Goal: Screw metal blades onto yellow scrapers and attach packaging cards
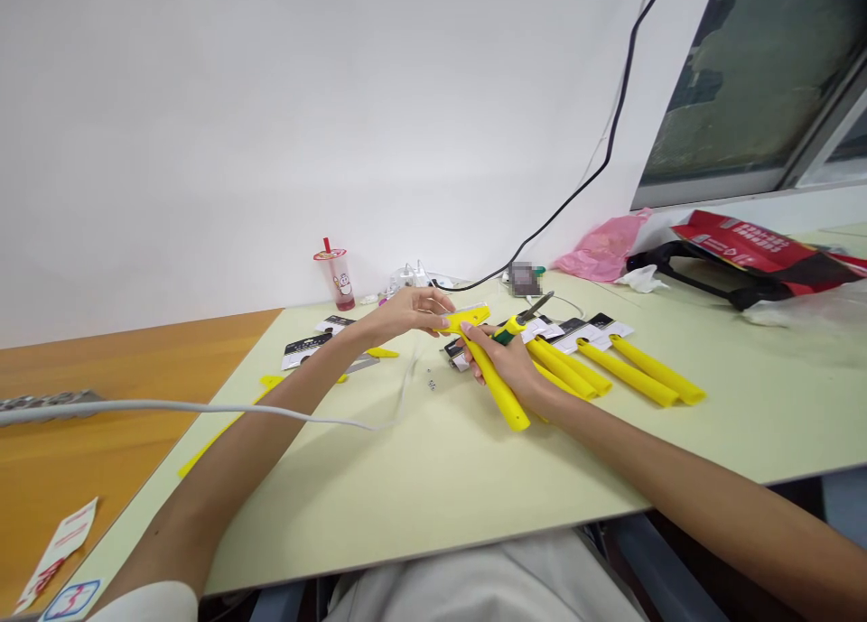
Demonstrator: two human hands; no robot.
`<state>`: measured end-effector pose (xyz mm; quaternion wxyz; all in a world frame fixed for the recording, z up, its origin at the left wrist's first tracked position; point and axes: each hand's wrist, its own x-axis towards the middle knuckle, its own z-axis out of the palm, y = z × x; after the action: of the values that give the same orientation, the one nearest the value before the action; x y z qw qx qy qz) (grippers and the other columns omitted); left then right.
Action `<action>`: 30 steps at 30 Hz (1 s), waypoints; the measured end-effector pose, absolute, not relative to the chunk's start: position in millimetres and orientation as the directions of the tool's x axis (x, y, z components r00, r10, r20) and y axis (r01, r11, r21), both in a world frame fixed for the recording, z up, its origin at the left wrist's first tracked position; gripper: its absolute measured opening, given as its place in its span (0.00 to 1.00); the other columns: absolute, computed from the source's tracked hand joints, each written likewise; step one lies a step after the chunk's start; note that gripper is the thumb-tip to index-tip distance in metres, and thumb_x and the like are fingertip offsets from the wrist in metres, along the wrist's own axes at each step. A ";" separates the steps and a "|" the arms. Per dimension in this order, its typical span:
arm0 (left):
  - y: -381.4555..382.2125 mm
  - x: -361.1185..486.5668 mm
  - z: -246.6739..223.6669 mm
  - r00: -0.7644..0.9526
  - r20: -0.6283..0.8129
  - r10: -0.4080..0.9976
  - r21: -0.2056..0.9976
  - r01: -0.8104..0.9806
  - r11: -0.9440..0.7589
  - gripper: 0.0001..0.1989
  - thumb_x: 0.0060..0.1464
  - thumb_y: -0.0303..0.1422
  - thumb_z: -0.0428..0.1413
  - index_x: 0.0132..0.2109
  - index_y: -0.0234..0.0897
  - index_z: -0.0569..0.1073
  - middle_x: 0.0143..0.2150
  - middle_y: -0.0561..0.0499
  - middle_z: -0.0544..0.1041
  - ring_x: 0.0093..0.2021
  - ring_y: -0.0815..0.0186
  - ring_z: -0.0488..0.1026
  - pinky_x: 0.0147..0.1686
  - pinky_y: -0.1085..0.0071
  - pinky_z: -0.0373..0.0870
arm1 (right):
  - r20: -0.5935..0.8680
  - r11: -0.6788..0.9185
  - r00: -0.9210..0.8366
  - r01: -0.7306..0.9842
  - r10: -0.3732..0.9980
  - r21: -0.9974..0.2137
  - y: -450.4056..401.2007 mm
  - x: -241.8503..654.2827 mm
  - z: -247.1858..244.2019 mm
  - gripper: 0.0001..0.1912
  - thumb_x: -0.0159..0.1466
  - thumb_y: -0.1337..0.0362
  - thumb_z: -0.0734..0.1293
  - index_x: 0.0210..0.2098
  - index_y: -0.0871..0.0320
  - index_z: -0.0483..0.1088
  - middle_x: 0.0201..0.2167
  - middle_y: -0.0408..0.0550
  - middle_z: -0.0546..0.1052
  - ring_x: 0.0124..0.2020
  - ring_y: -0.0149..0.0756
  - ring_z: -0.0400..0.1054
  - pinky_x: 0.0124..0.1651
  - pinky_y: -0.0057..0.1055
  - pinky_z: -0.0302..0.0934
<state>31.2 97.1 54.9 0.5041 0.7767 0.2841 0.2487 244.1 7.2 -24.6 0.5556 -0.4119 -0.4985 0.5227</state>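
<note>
Over the pale table (339,505), the left hand (406,313) and right hand (509,358) pinch a bright yellow, long-handled tool (499,391), seemingly T-shaped.

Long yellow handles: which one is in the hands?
The yellow handle held near its wide head by the left hand and right hand; the others lie on the table.

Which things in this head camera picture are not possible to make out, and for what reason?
All in the head view:
Green-and-yellow tool: grip partly covered by the right hand.
Small pieces on the table: too small to identify.
Print on the cards: too small to read.
Object by the wall: pixelated.
Grey object: cut off by the left edge.
</note>
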 end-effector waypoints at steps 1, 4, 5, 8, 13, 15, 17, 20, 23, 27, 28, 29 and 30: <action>98.3 30.0 55.0 0.718 0.086 0.690 0.925 0.199 -0.323 0.21 0.55 0.41 0.75 0.50 0.35 0.81 0.48 0.43 0.84 0.47 0.58 0.84 0.51 0.57 0.81 | 0.120 0.111 -0.047 -0.157 0.992 -0.981 6.5 243.7 -23.5 0.27 0.64 0.39 0.79 0.35 0.58 0.79 0.26 0.44 0.77 0.21 0.29 0.67 0.23 0.27 0.65; 101.6 26.4 56.0 0.731 0.063 0.679 0.915 0.230 -0.333 0.20 0.56 0.39 0.74 0.51 0.36 0.81 0.47 0.43 0.84 0.46 0.59 0.84 0.51 0.57 0.81 | 0.121 0.113 -0.061 -0.123 0.991 -0.986 5.1 241.8 -20.3 0.28 0.64 0.38 0.79 0.33 0.58 0.78 0.26 0.44 0.77 0.20 0.29 0.67 0.21 0.27 0.64; 102.4 25.1 56.5 0.736 0.057 0.675 0.908 0.243 -0.342 0.19 0.56 0.39 0.74 0.51 0.37 0.81 0.47 0.43 0.85 0.46 0.59 0.84 0.51 0.57 0.81 | 0.120 0.112 -0.069 -0.111 0.990 -0.988 4.9 241.0 -19.6 0.28 0.64 0.38 0.79 0.33 0.58 0.78 0.25 0.44 0.77 0.20 0.29 0.67 0.21 0.27 0.63; 103.1 21.4 58.6 0.754 0.029 0.656 0.877 0.296 -0.379 0.18 0.57 0.37 0.72 0.52 0.37 0.81 0.47 0.44 0.85 0.44 0.60 0.85 0.51 0.58 0.80 | 0.090 0.082 -0.095 -0.085 0.991 -0.993 5.2 239.3 -18.7 0.30 0.63 0.36 0.79 0.31 0.59 0.78 0.25 0.45 0.76 0.19 0.29 0.66 0.20 0.27 0.63; 100.1 16.5 64.2 0.824 -0.008 0.566 0.814 0.335 -0.475 0.21 0.58 0.38 0.72 0.55 0.39 0.81 0.45 0.45 0.86 0.44 0.58 0.84 0.45 0.62 0.77 | 0.024 0.020 -0.149 -0.030 0.989 -0.999 5.2 240.3 -18.6 0.30 0.63 0.36 0.78 0.32 0.60 0.78 0.23 0.44 0.75 0.18 0.28 0.65 0.20 0.26 0.63; 98.3 14.8 67.1 0.837 -0.021 0.547 0.799 0.343 -0.494 0.19 0.57 0.38 0.73 0.53 0.39 0.81 0.45 0.45 0.86 0.42 0.59 0.84 0.42 0.63 0.77 | 0.019 0.016 -0.171 -0.018 0.985 -1.000 4.8 240.8 -18.2 0.29 0.63 0.37 0.78 0.32 0.60 0.78 0.23 0.44 0.75 0.18 0.28 0.65 0.19 0.26 0.63; 96.5 13.1 70.1 0.842 -0.034 0.538 0.785 0.356 -0.508 0.17 0.56 0.38 0.73 0.49 0.38 0.80 0.45 0.45 0.87 0.41 0.59 0.84 0.41 0.64 0.76 | 0.021 0.019 -0.192 -0.013 0.981 -1.000 4.7 240.8 -18.1 0.28 0.63 0.40 0.79 0.31 0.60 0.79 0.22 0.44 0.75 0.17 0.28 0.65 0.19 0.26 0.62; 93.4 11.2 74.5 0.857 -0.074 0.510 0.757 0.381 -0.531 0.17 0.55 0.39 0.75 0.47 0.38 0.82 0.43 0.45 0.87 0.41 0.58 0.85 0.40 0.64 0.77 | 0.018 0.020 -0.235 0.005 0.972 -1.000 5.8 240.5 -19.6 0.26 0.63 0.41 0.80 0.30 0.60 0.79 0.21 0.44 0.75 0.17 0.29 0.65 0.18 0.26 0.63; 90.7 9.9 78.1 0.874 -0.124 0.470 0.753 0.391 -0.529 0.16 0.52 0.39 0.77 0.44 0.38 0.84 0.40 0.45 0.87 0.39 0.57 0.85 0.40 0.64 0.77 | 0.015 0.021 -0.282 0.021 0.959 -1.000 7.6 241.1 -23.5 0.25 0.63 0.41 0.80 0.31 0.59 0.80 0.22 0.44 0.75 0.17 0.29 0.66 0.18 0.26 0.63; 89.5 8.6 80.7 0.883 -0.171 0.437 0.739 0.408 -0.536 0.11 0.56 0.39 0.73 0.42 0.39 0.87 0.40 0.45 0.87 0.40 0.59 0.84 0.41 0.65 0.78 | 0.000 0.007 -0.322 0.021 0.947 -1.000 9.2 242.4 -28.8 0.25 0.64 0.41 0.79 0.32 0.59 0.81 0.22 0.44 0.76 0.18 0.29 0.67 0.19 0.26 0.64; 89.5 8.3 81.1 0.883 -0.177 0.435 0.735 0.413 -0.539 0.10 0.57 0.39 0.72 0.42 0.39 0.87 0.40 0.45 0.88 0.40 0.59 0.84 0.41 0.65 0.78 | -0.002 0.004 -0.326 0.019 0.945 -1.000 9.3 242.6 -29.6 0.25 0.64 0.41 0.79 0.32 0.59 0.81 0.22 0.44 0.76 0.18 0.29 0.67 0.19 0.26 0.64; 89.4 8.1 81.4 0.882 -0.183 0.434 0.731 0.417 -0.540 0.09 0.58 0.39 0.72 0.42 0.39 0.87 0.40 0.45 0.88 0.40 0.59 0.84 0.42 0.65 0.78 | -0.003 0.003 -0.329 0.018 0.944 -1.000 9.3 242.6 -30.0 0.25 0.64 0.41 0.79 0.32 0.59 0.81 0.22 0.44 0.76 0.18 0.29 0.67 0.19 0.26 0.64; 89.2 8.1 81.6 0.880 -0.185 0.436 0.726 0.422 -0.543 0.09 0.58 0.38 0.71 0.43 0.39 0.88 0.40 0.45 0.87 0.40 0.59 0.84 0.42 0.65 0.78 | -0.001 0.005 -0.330 0.016 0.944 -1.000 9.2 242.5 -30.1 0.25 0.64 0.41 0.79 0.32 0.59 0.81 0.22 0.44 0.76 0.18 0.30 0.67 0.18 0.26 0.63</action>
<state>8.1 89.2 81.6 0.4109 0.8783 0.2443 0.0089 242.5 9.2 -30.1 0.4057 -0.4129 -0.5812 0.5719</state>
